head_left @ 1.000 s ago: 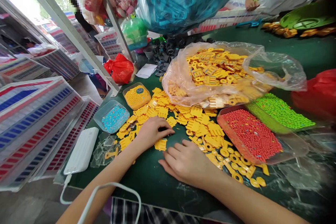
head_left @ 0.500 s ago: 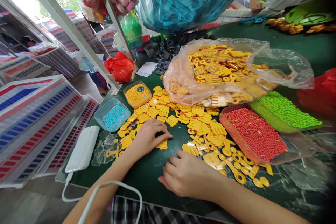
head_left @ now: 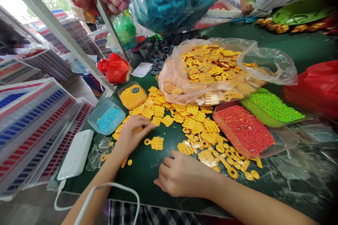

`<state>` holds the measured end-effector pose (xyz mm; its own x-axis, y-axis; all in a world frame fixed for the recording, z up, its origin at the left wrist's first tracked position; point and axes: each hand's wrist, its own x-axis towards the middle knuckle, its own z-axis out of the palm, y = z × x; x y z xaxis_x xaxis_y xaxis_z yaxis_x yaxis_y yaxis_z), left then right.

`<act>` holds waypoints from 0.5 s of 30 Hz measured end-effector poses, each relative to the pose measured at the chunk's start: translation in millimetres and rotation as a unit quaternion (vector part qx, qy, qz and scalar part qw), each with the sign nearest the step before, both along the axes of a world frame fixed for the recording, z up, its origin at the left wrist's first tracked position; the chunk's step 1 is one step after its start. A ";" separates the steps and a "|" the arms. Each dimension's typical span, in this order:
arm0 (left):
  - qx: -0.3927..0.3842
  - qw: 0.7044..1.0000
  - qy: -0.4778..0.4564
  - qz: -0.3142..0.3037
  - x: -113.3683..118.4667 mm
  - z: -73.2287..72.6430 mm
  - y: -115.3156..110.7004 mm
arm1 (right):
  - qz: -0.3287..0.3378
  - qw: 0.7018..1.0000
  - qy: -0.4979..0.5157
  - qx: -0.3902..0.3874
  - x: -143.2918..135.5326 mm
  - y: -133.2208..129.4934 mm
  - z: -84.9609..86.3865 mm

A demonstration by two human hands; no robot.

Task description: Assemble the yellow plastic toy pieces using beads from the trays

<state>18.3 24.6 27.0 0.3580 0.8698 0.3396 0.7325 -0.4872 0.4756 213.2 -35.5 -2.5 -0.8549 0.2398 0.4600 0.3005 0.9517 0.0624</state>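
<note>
My left hand (head_left: 134, 133) hovers at the near edge of a heap of flat yellow plastic pieces (head_left: 155, 110), its fingers loosely bent and a gap showing between thumb and forefinger. Just right of it, a single yellow piece with a ring at one end (head_left: 155, 143) lies apart on the green table. My right hand (head_left: 181, 174) rests on the table with its fingers curled in; whatever is inside them is hidden. Small yellow rings and discs (head_left: 232, 158) lie scattered to its right.
Trays of blue beads (head_left: 107, 117), yellow beads (head_left: 132, 96), red beads (head_left: 244, 130) and green beads (head_left: 274, 107) flank the heap. Behind is a clear bag (head_left: 171, 89) of yellow pieces. A white power bank (head_left: 75, 154) trails a cable across my left forearm. A co-worker's hand (head_left: 246, 7) shows far right.
My left hand has shifted left, uncovering the single yellow piece with the ring. My right hand keeps its curled pose. The whole view has shifted slightly.
</note>
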 end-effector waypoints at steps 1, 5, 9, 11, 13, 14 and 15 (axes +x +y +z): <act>0.021 0.999 -0.002 0.037 -5.4 5.7 8.6 | 0.004 1.000 0.001 -0.001 0.0 0.3 -0.3; 0.105 0.978 0.080 0.161 -36.2 24.2 54.3 | 0.011 1.000 0.002 -0.022 -1.6 1.4 -1.8; 0.089 0.962 0.183 0.185 -49.0 32.0 90.4 | 0.023 0.998 -0.015 -0.054 -4.5 2.0 1.4; 0.109 0.964 0.187 0.155 -31.3 34.6 94.5 | 0.034 0.997 -0.032 -0.064 -4.5 3.0 6.6; 0.145 0.978 0.133 0.066 4.7 38.3 86.5 | 0.047 0.995 -0.053 -0.073 -3.7 4.7 13.8; 0.153 0.984 0.095 0.002 28.1 40.4 78.6 | 0.052 0.994 -0.066 -0.073 -3.4 5.8 17.5; 0.136 0.985 0.070 -0.075 54.0 42.2 69.3 | 0.058 0.993 -0.079 -0.070 -3.2 7.0 20.8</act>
